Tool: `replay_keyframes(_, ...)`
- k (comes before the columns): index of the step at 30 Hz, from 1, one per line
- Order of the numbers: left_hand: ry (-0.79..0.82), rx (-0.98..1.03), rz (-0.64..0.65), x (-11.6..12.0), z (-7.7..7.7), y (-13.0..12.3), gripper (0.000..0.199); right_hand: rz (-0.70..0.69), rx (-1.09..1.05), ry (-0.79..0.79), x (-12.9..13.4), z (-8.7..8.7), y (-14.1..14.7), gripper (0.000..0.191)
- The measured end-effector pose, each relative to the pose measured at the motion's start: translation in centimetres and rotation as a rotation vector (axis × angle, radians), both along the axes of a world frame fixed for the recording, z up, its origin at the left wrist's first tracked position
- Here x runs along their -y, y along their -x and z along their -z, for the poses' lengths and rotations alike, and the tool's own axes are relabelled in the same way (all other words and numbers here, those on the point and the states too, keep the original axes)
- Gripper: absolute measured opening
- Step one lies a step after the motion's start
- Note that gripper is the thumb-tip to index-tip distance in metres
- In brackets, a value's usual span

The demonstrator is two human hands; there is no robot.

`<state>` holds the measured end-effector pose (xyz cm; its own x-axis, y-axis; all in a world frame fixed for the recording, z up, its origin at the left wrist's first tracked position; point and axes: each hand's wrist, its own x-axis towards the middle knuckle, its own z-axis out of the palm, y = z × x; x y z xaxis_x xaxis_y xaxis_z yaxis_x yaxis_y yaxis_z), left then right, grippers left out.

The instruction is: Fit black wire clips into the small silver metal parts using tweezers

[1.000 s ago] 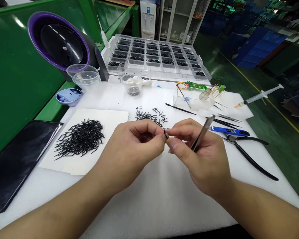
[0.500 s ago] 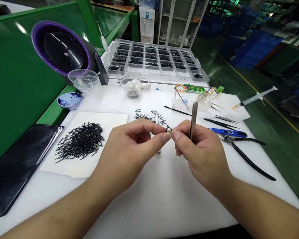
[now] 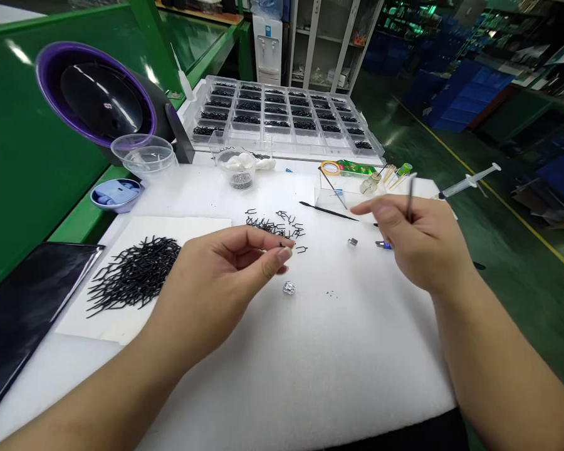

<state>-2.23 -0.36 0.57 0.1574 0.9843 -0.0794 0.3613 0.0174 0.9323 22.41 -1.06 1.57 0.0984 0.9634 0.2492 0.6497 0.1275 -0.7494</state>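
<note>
My left hand (image 3: 220,275) hangs over the white foam pad (image 3: 291,369), thumb and forefinger pinched on a tiny black piece (image 3: 281,244). Just beyond those fingertips lies a loose heap of bent black wire pieces (image 3: 275,225). My right hand (image 3: 416,241) is off to the right, gripping steel tweezers (image 3: 410,198) that point upward. Two small silvery metal parts rest on the foam, one (image 3: 288,287) below my left fingers and one (image 3: 352,241) near my right fingertips. A larger black heap (image 3: 134,272) lies on white paper (image 3: 207,228).
A clear compartment tray (image 3: 282,113) of black parts stands at the back, with a small bowl of cotton (image 3: 237,169) before it. A clear acrylic box (image 3: 331,197) and a black probe (image 3: 326,211) lie ahead of my right hand. A dark tablet (image 3: 28,319) lies at the left.
My hands have moved apart, the right one going right with the tweezers. The black piece no longer sits between both hands, and two small metal parts now show on the foam.
</note>
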Motion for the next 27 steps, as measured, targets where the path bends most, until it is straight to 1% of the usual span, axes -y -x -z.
replay_keyframes(1,0.023,-0.004,0.028,0.0,0.0,0.0,0.019,0.004,0.127,0.068,-0.3,-0.3,-0.8,0.03)
replay_keyframes(3,0.047,-0.009,0.071,0.1,-0.1,0.0,0.018,-0.025,0.307,0.205,-0.6,-0.7,-1.9,0.021)
replay_keyframes(5,0.051,-0.024,0.094,0.1,-0.1,-0.1,0.017,-0.017,0.385,0.276,-0.7,-0.9,-2.3,0.018)
replay_keyframes(6,0.047,-0.034,0.099,0.0,-0.1,-0.2,0.016,0.013,0.403,0.295,-0.8,-0.9,-2.4,0.018)
replay_keyframes(9,0.023,-0.078,0.094,-0.1,0.0,-0.1,0.017,0.096,0.425,0.342,-0.8,-0.5,-2.1,0.021)
replay_keyframes(11,0.001,-0.097,0.078,-0.1,0.0,-0.1,0.017,0.079,0.422,0.353,-0.9,-0.1,-1.7,0.019)
replay_keyframes(15,-0.065,-0.11,0.072,0.0,0.0,0.0,0.015,0.003,0.365,0.306,-1.4,0.7,-1.0,0.007)
replay_keyframes(17,-0.131,-0.129,0.065,0.2,0.0,0.0,0.014,0.002,0.302,0.29,-1.5,1.0,-0.8,0.007)
replay_keyframes(18,-0.182,-0.136,0.056,0.3,0.0,0.0,0.012,0.005,0.27,0.285,-1.4,1.1,-0.6,0.01)
replay_keyframes(19,-0.242,-0.14,0.05,0.5,0.0,-0.1,0.01,0.009,0.205,0.274,-1.3,1.1,-0.3,0.017)
replay_keyframes(21,-0.384,-0.142,0.044,0.7,0.0,-0.2,0.007,-0.014,-0.034,0.243,-0.5,1.2,0.8,0.03)
replay_keyframes(22,-0.462,-0.144,0.049,0.8,0.1,-0.2,0.008,-0.03,-0.296,0.207,0.0,1.2,1.6,0.033)
replay_keyframes(23,-0.541,-0.147,0.058,1.0,0.1,-0.3,0.01,-0.073,-0.547,0.205,0.6,1.1,2.4,0.032)
replay_keyframes(24,-0.624,-0.146,0.068,1.1,0.2,-0.4,0.012,-0.096,-0.716,0.213,1.3,1.1,3.3,0.028)
replay_keyframes(25,-0.704,-0.141,0.08,1.2,0.2,-0.5,0.012,-0.108,-0.822,0.238,1.9,1.1,4.1,0.026)
replay_keyframes(27,-0.849,-0.123,0.093,1.3,0.4,-0.6,0.012,-0.141,-0.923,0.31,2.7,1.0,5.4,0.023)
